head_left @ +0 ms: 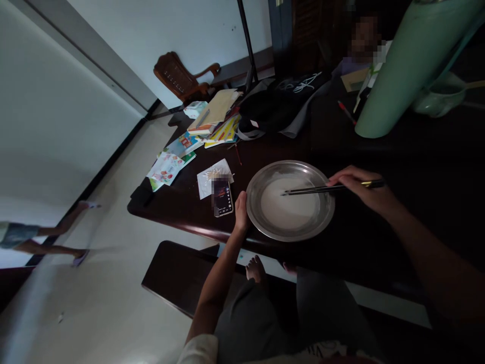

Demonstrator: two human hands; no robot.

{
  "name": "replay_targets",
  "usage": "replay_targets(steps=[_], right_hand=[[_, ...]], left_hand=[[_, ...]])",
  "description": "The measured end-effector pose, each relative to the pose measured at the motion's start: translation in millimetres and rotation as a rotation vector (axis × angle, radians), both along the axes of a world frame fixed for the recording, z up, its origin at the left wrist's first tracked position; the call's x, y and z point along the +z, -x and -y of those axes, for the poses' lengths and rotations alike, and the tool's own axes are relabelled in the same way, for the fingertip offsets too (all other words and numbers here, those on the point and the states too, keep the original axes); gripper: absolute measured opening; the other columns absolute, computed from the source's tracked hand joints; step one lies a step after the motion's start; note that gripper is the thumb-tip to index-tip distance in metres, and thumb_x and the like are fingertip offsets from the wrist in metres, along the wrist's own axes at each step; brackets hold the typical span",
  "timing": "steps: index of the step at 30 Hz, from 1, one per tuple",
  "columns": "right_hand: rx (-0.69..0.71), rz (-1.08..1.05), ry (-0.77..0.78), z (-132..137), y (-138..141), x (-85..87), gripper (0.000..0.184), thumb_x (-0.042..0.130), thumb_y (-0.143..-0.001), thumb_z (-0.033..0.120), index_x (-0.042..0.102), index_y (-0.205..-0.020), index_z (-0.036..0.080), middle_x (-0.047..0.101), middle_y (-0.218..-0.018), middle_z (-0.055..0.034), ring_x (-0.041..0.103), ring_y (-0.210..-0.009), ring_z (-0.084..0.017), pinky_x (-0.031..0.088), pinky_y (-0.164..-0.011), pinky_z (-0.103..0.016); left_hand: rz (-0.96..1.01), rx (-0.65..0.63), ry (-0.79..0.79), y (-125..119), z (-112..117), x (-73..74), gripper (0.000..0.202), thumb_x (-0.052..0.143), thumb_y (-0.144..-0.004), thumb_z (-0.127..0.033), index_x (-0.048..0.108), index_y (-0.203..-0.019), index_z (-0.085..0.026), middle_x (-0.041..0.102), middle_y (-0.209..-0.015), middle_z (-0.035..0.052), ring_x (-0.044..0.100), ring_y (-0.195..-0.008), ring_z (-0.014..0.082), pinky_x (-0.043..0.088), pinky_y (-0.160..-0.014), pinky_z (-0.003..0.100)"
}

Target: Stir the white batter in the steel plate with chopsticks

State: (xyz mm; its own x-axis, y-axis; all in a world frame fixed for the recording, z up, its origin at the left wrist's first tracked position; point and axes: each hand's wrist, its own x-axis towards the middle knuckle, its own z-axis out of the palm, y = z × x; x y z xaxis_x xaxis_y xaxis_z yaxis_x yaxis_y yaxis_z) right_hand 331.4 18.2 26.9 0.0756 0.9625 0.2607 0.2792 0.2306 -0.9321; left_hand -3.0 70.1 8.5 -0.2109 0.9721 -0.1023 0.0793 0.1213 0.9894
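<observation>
A round metal plate (253,202) lies on the dark wooden table (379,237) in front of me, with a pale whitish layer spread over its bottom. My left hand (241,212) grips the plate's left rim, fingers curled against it. My right hand (361,189) is closed round a pair of dark chopsticks (314,190) with gold ends. The chopstick tips point left and hover over the middle of the plate.
A phone (223,198) lies on white paper just left of the plate. Books and papers (212,124) pile at the far left, a black bag (273,108) behind. A green cylinder (409,65) and bowl (439,96) stand far right. Another person sits across; someone's legs cross the floor at left.
</observation>
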Motion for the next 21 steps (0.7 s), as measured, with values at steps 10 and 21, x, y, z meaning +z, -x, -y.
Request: replay_targets(steps=[10, 21], right_hand=[[0.042, 0.028, 0.004, 0.5, 1.0, 3.6, 0.036, 0.067, -0.091, 0.061, 0.081, -0.084, 0.029, 0.082, -0.086, -0.0032, 0.076, -0.087, -0.024, 0.057, -0.086, -0.04], [0.042, 0.033, 0.017, -0.1, -1.1, -1.5, 0.037, 0.067, -0.092, 0.062, 0.081, -0.086, 0.029, 0.083, -0.088, -0.0031, 0.076, -0.089, -0.025, 0.054, -0.089, -0.041]], left_hand=[[0.015, 0.02, 0.001, -2.4, -0.3, 0.4, 0.051, 0.071, -0.088, -0.06, 0.049, -0.062, -0.022, 0.047, -0.068, -0.0016, 0.044, -0.069, 0.015, 0.047, -0.067, 0.028], [0.006, 0.031, -0.009, 0.3, -0.8, -2.1, 0.051, 0.074, -0.083, -0.064, 0.052, -0.063, -0.023, 0.05, -0.07, 0.0001, 0.047, -0.073, 0.0168, 0.049, -0.069, 0.03]])
